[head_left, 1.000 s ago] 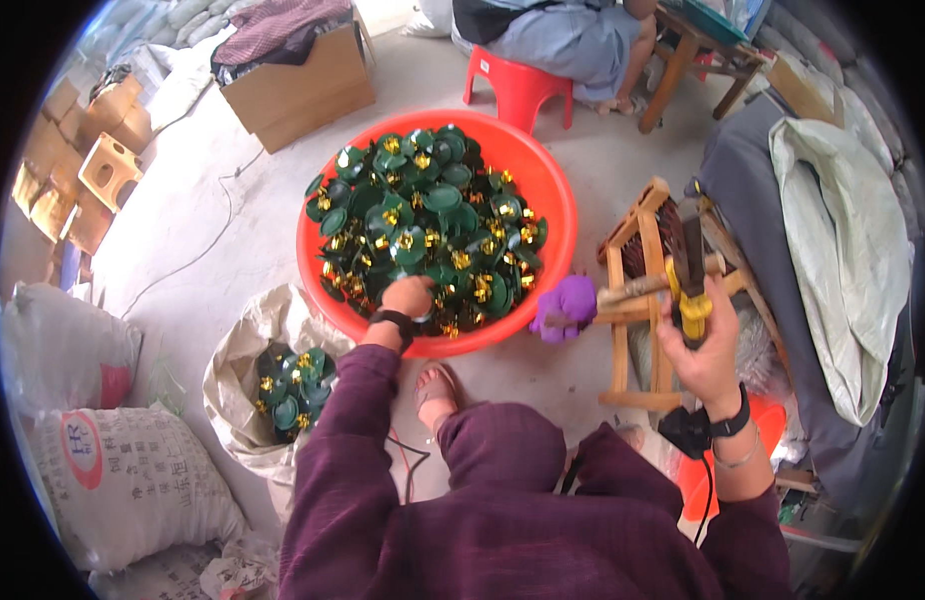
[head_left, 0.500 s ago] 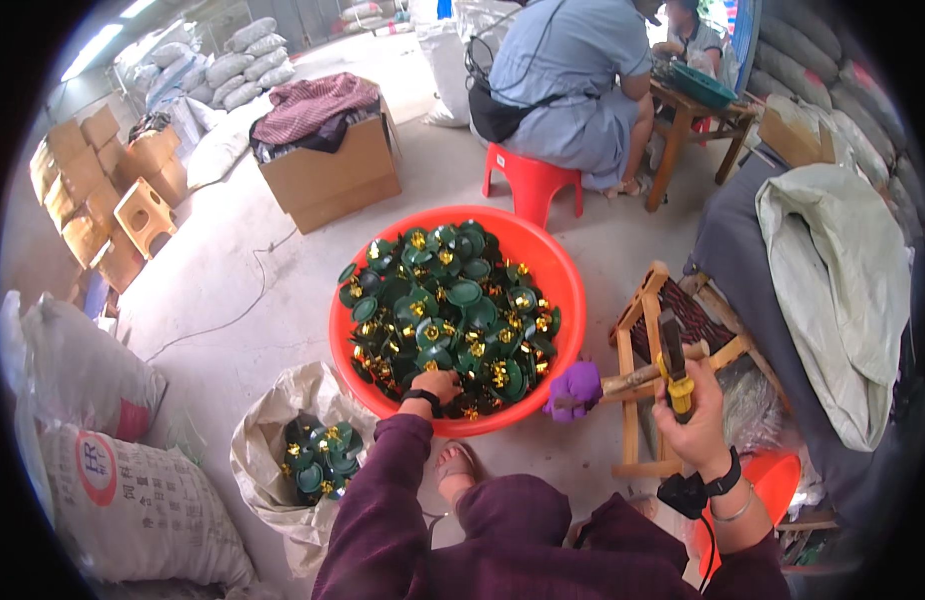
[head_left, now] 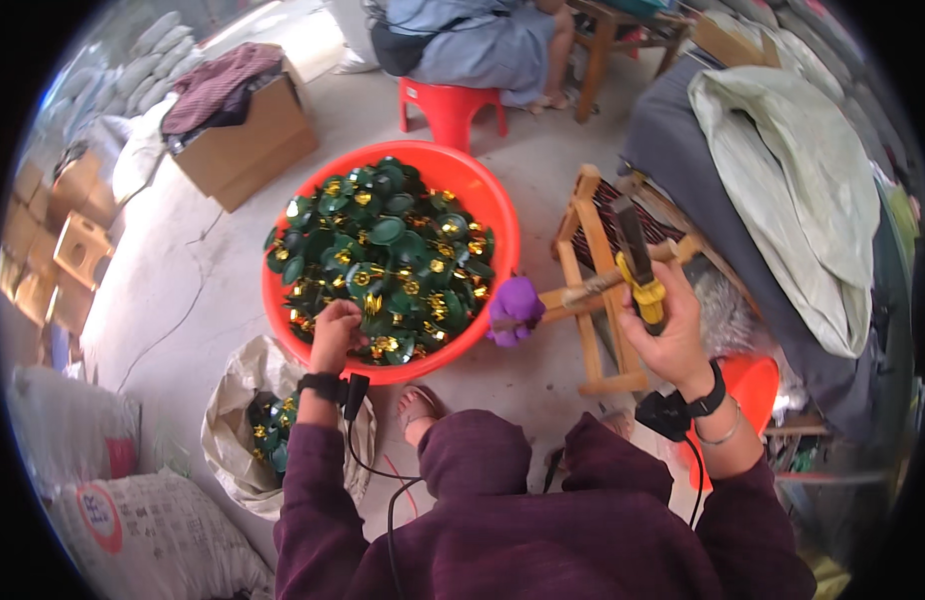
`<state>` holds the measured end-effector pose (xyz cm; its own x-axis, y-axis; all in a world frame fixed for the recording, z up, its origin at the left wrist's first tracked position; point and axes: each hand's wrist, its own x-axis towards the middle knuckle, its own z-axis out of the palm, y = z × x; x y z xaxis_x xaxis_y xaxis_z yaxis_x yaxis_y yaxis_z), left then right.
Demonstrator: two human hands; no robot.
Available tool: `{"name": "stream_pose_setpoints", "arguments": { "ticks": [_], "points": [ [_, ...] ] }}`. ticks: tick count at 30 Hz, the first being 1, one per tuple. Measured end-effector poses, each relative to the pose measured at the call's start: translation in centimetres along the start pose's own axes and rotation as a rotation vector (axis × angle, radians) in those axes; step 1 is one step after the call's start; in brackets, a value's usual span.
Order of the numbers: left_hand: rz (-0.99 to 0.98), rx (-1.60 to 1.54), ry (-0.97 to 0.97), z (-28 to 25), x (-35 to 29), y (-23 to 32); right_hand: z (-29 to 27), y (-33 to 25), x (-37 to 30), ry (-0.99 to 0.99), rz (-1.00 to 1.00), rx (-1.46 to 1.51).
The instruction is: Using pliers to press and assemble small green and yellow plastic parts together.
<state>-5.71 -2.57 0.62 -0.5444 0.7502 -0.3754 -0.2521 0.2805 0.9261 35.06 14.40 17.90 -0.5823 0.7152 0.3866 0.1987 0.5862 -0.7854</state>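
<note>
A wide red-orange basin (head_left: 502, 200) stands before me, heaped with dark green disc-shaped pieces (head_left: 388, 231) bearing gold parts. Over its near left edge is my left hand (head_left: 337, 335), fingers curled together; whatever they might hold is hidden. My right hand (head_left: 667, 325) is closed round a tool with a yellow and black handle (head_left: 647, 293) and a flat dark metal blade (head_left: 631, 228) pointing up and away. That tool is above a wooden frame (head_left: 573, 240), right of the basin. A purple wrapped lump (head_left: 519, 305) is at the end of a wooden bar beside the basin.
An open woven sack (head_left: 228, 425) with similar green pieces stands near left, by full sacks (head_left: 163, 530). Beyond the basin, a person sits on a red stool (head_left: 453, 105). A cardboard box (head_left: 253, 140) is far left; a covered surface (head_left: 673, 130) lies right.
My left hand has drawn back from among the green pieces to the basin's near left edge. The view has tilted down and shifted right. My right hand keeps its hold on the yellow-handled tool.
</note>
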Motion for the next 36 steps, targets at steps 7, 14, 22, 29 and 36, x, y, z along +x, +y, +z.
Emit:
{"name": "stream_pose_setpoints", "arguments": {
  "ticks": [7, 14, 22, 29, 36],
  "points": [
    [0.136, -0.201, -0.613, 16.2, -3.8, 4.3, 1.1, -1.6, 1.2, -0.032, -0.16, -0.04],
    [0.087, 0.029, -0.483, 20.5, -3.4, 3.9, 3.1, 0.4, 2.1, -0.099, -0.304, -0.097],
    [1.057, 0.596, -0.088, 21.8, -4.3, 5.2, 5.0, 0.6, 2.6, -0.158, -0.343, -0.118],
    [1.023, 0.469, -0.35, 23.5, -0.6, 0.9, 1.1, -2.3, 3.4, -0.205, -0.386, -0.307],
    [0.983, 0.462, -0.307, 24.0, -2.1, 1.8, -4.5, -3.5, 1.8, 0.3, -0.246, -0.389]
  ]
}}
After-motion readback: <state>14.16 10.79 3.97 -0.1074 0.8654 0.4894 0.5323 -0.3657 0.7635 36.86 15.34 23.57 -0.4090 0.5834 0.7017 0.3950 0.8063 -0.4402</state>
